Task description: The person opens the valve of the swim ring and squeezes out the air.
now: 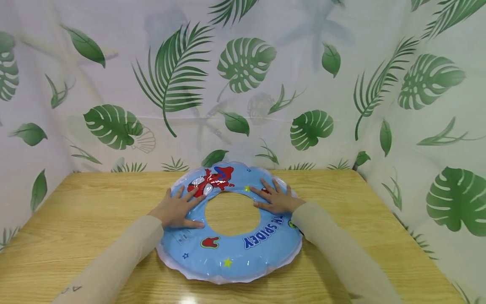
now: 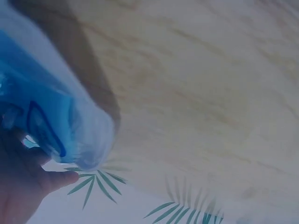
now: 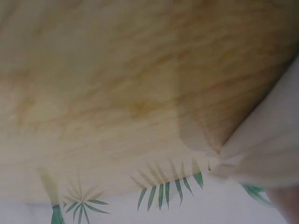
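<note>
A blue inflated swim ring [image 1: 212, 261] with a clear scalloped edge, a red cartoon figure and the word SPIDEY lies flat on the wooden table. On its left side rests my left hand [image 1: 176, 210], fingers spread and straight, thumb toward the hole. My right hand [image 1: 277, 198] lies on the ring's upper right part, its fingers also spread. The left wrist view shows the ring's edge [image 2: 60, 121] beside part of my left hand [image 2: 23, 182]. In the right wrist view, a whitish edge [image 3: 266, 140] appears at the right, and only a sliver of hand shows.
The wooden table [image 1: 95, 236] extends around the ring on all sides. Behind it and along both sides hangs a white curtain [image 1: 265, 139] printed with green leaves. Long beige sleeves [image 1: 341, 253] cover both forearms.
</note>
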A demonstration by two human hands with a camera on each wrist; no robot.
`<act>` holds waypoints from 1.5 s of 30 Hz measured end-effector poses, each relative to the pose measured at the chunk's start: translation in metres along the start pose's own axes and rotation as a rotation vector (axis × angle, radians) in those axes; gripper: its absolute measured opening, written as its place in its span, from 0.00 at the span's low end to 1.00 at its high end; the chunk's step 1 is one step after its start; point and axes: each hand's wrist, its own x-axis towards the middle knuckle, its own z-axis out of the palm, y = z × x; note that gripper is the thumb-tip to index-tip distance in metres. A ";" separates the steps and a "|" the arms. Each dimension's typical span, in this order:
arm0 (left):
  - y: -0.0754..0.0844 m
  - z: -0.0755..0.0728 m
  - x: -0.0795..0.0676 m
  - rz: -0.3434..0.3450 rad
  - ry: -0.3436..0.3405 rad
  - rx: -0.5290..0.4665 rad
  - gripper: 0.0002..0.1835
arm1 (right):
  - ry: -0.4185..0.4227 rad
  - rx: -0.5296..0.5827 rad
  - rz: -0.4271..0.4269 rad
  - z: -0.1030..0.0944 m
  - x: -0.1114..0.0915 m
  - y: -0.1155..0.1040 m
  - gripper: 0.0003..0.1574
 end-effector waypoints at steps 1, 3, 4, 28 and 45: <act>0.001 -0.001 -0.001 0.001 0.003 0.008 0.49 | 0.002 0.000 -0.006 0.000 0.000 0.000 0.40; 0.003 -0.003 -0.002 -0.001 0.004 0.014 0.49 | -0.001 0.002 -0.010 0.000 0.000 -0.001 0.40; 0.005 -0.004 -0.002 -0.003 0.005 0.013 0.50 | -0.002 0.003 -0.011 0.001 -0.001 -0.001 0.40; 0.110 -0.015 -0.034 0.476 0.219 -0.188 0.35 | 0.020 0.000 -0.023 0.008 0.001 0.006 0.41; 0.150 0.002 -0.040 0.590 -0.100 -0.174 0.40 | 0.039 0.013 -0.032 0.006 -0.004 0.002 0.40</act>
